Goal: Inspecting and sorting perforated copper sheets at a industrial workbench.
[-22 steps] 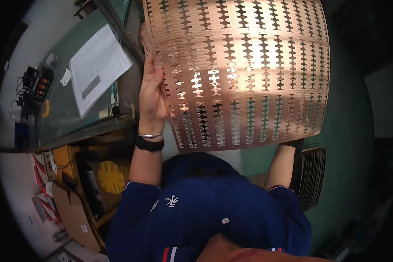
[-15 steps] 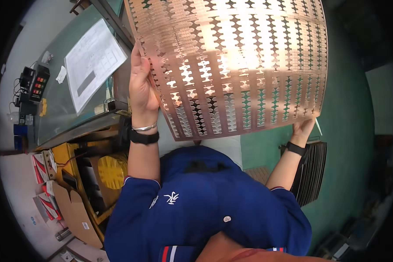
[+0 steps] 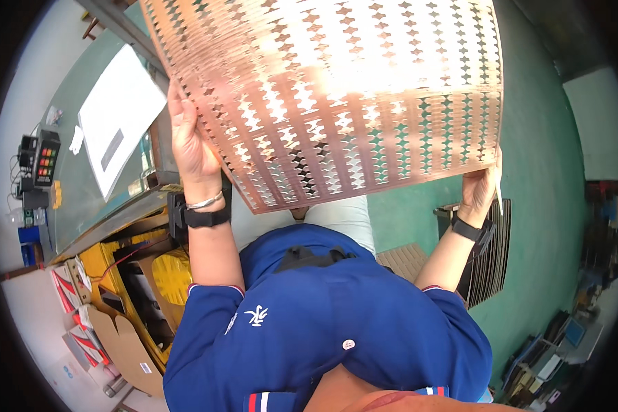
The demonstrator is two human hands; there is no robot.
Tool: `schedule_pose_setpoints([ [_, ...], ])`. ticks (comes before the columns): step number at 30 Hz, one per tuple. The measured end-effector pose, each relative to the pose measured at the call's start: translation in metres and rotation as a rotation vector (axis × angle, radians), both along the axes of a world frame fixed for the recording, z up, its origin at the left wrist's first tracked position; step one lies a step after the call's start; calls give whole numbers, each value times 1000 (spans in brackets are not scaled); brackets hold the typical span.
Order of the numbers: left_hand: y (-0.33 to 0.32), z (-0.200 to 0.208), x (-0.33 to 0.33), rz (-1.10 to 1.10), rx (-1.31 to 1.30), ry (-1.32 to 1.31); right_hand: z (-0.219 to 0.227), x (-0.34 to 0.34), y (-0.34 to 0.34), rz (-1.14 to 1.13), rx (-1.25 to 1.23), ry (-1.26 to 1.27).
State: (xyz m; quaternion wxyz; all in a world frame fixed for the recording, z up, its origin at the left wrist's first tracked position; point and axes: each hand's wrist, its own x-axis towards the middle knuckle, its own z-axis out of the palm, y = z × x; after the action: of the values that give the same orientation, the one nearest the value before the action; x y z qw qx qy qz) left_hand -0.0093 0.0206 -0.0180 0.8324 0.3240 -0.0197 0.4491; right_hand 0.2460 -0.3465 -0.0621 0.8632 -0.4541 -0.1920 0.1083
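A large, thin copper-coloured sheet (image 3: 323,82), punched with rows of scalloped cut-outs, is held up in front of me, bowed and shining with glare. Its upper edge runs out of view. My left hand (image 3: 193,147) is closed on the sheet's left edge, the fingers partly hidden by it. At the lower right corner, my right hand (image 3: 478,189) pinches the sheet. A thin white stick-like piece (image 3: 499,189) pokes out beside that hand; whether the fingers hold it I cannot tell. Floor and trouser legs show below and through the holes.
On the left stands a green-topped table (image 3: 69,172) with a white paper (image 3: 123,117) and a dark device with coloured keys (image 3: 46,158). Beneath are yellow-framed shelves and a cardboard piece (image 3: 127,350). Stacked dark sheets (image 3: 494,268) stand at right, past my forearm.
The sheet and both hands sit a little further left and the sheet's right corner is higher. The white stick now points more upright. The whole view has shifted, with the table further left and lower.
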Motion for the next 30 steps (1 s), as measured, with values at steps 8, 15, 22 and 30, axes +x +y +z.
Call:
schedule_pose_setpoints([
  [8, 11, -15, -8, 8, -10, -16, 10, -11, 5, -83, 54, 34],
  [15, 10, -13, -9, -8, 37, -30, 21, -12, 3, 51, 145, 24],
  [22, 7, -11, -7, 51, 39, -15, 17, -9, 3, 76, 139, 14],
  [30, -3, 3, -7, 134, 67, 23, 12, -13, 4, -28, -38, 43],
])
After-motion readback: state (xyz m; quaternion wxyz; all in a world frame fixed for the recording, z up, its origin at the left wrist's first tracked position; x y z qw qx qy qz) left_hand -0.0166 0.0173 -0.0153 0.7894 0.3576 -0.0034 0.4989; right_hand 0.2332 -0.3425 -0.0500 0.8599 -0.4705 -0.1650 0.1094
